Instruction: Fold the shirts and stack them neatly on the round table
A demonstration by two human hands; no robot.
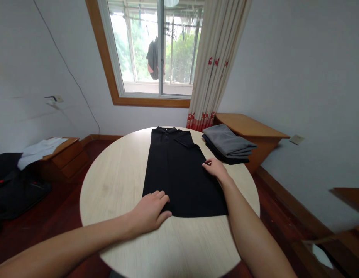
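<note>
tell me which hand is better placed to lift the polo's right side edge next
Probably the right hand: it is already at that edge of the black polo shirt, while the left hand rests by its lower left corner.

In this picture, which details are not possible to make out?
All in the head view:
Black short-sleeved polo shirt: near left corner, hidden by the bare left hand.
White speck at its collar: too small to identify.
Black fabric heap with red spots: cut off by the left edge.
</note>
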